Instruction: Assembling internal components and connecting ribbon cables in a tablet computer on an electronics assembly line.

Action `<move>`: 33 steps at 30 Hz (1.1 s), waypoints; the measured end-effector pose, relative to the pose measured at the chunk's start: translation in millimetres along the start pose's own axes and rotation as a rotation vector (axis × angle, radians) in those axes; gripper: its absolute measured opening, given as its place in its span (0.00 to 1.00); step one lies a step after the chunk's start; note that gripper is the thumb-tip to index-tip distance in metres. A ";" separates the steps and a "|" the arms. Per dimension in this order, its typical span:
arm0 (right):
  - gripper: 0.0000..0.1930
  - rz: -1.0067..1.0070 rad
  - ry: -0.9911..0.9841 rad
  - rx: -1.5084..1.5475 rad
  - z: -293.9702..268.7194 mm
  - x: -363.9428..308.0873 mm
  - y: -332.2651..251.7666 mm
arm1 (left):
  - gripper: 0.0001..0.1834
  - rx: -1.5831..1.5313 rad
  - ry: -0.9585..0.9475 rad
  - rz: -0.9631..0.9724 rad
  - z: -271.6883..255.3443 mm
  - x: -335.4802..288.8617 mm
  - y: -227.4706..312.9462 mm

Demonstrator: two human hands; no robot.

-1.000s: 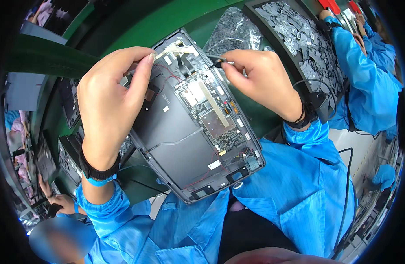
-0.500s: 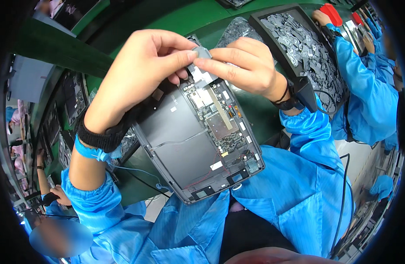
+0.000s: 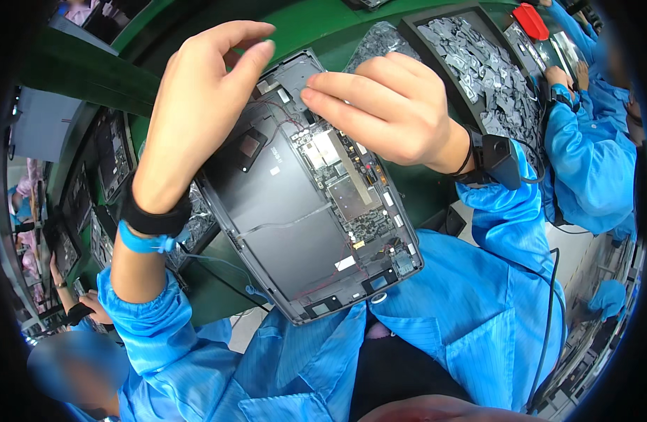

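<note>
Blue sleeves end below two bare hands, which are apart from each other above an opened dark casing [image 3: 264, 204]. The left hand [image 3: 207, 98] is beside the casing's far left edge, with its thumb and forefinger parted. The right hand [image 3: 394, 112] stretches its fingers close together, their tips at a grey plate [image 3: 295, 73] in the far end of the casing; its thumb is hidden, so I cannot tell whether it pinches anything.

The casing lies tilted between the forearms, its near end close to the blue jacket [image 3: 450, 309]. Inside it, a circuit board [image 3: 351, 200] runs along the right side, a flat cable [image 3: 285, 224] crosses the floor of the casing, and a small black part [image 3: 246, 150] sits at the left.

Farther out, on the green table [image 3: 316, 32], a clear plastic bag [image 3: 382, 43] is near a black tray [image 3: 437, 65] full of grey pieces [image 3: 485, 74]. Beyond the tray is a red container [image 3: 530, 22], and at the right is a co-worker's blue sleeve [image 3: 584, 169].
</note>
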State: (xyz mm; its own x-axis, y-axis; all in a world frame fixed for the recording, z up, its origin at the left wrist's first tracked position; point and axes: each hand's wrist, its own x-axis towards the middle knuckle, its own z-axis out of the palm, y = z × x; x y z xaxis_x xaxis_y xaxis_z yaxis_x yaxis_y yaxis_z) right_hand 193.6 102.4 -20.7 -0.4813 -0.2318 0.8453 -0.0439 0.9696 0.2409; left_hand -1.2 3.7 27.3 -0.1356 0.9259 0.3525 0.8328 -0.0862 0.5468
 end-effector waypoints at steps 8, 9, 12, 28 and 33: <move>0.06 0.116 -0.174 -0.071 10.2 0.2 -6.1 | 0.09 0.197 -0.086 -0.044 2.9 -2.8 1.2; 0.05 0.152 -0.254 -0.094 6.7 2.3 -8.8 | 0.09 0.197 -0.087 -0.043 4.3 -2.5 1.9; 0.06 0.134 -0.326 -0.117 4.3 9.0 -11.0 | 0.06 0.281 -0.035 0.025 8.5 -2.0 2.8; 0.14 0.339 -0.489 0.382 -11.1 10.0 5.0 | 0.13 0.396 0.057 0.147 -3.0 -34.5 -0.1; 0.27 0.920 -0.298 0.663 -54.7 -57.5 -45.2 | 0.30 0.181 0.273 -0.157 -6.7 -128.0 23.7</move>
State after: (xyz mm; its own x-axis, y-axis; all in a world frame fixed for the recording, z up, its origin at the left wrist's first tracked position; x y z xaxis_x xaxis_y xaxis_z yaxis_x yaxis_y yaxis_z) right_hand 271.1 67.6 -54.0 -0.7519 0.5201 0.4052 0.0219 0.6339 -0.7731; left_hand 32.3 -119.3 0.2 -0.3875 0.7880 0.4784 0.8687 0.1385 0.4755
